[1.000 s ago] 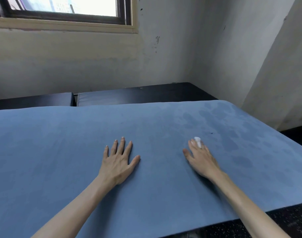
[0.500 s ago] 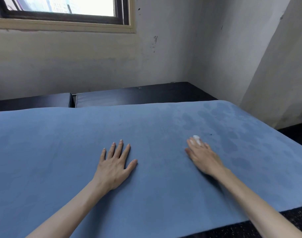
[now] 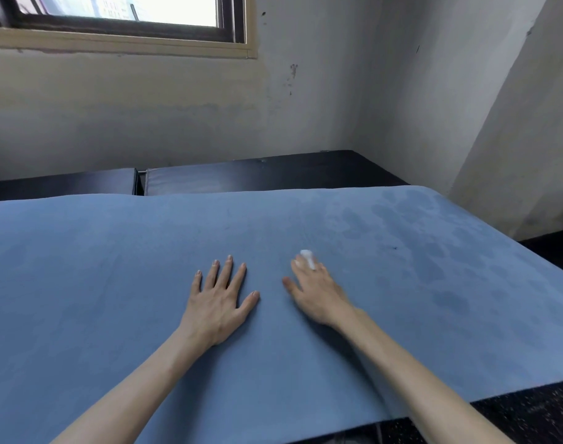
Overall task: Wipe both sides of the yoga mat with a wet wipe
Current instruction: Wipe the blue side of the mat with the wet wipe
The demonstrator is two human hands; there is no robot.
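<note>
One yoga mat [image 3: 113,283], blue, lies flat and fills most of the view; its long axis runs from 9 o'clock to 3 o'clock. Darker damp patches sit toward 2 o'clock, while the stretch toward 9 o'clock looks dry, so the unwiped area appears to lie left of both hands. Two hands are on the mat, near each other at centre. The left hand [image 3: 220,296] rests palm down, fingers spread, holding nothing. The right hand [image 3: 315,291] is flat, fingers together, pressing one wet wipe [image 3: 306,257]; only a white tuft shows at its fingertips, toward 12 o'clock. The right hand is nearer the damp area.
</note>
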